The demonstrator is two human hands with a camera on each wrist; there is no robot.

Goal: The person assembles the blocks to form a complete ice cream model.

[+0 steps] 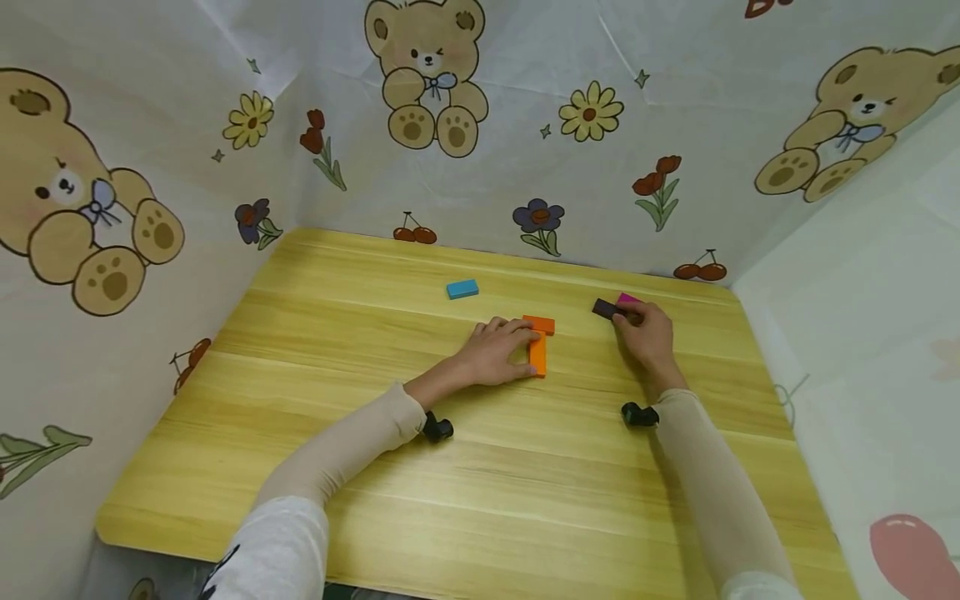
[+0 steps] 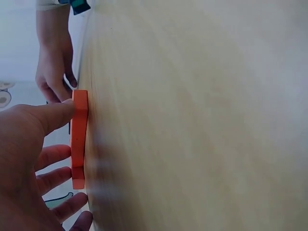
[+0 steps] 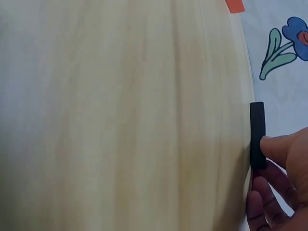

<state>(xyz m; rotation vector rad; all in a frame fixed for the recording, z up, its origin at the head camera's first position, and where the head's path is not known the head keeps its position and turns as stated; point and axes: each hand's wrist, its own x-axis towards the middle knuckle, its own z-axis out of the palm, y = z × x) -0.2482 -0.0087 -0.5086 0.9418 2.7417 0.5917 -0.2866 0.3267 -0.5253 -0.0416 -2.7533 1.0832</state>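
Observation:
Two orange blocks make a T on the table: one long orange block [image 1: 537, 357] points toward me, and a crosswise orange block [image 1: 542, 325] lies at its far end. My left hand [image 1: 495, 352] grips the long one from the left, thumb at its near end and index finger near its far end. In the left wrist view, the thumb presses the orange block [image 2: 79, 130] and the other fingers spread along its side. To the right, my right hand [image 1: 648, 335] pinches a black block [image 3: 258, 134] between thumb and fingers. A magenta block [image 1: 628, 298] shows just behind it, partly hidden.
A blue block [image 1: 462, 289] lies toward the back of the wood-grain table [image 1: 480, 500], left of the orange ones. Behind the table hangs a white cloth [image 1: 330, 83] printed with bears and flowers. Small black devices [image 1: 639, 414] sit at both wrists.

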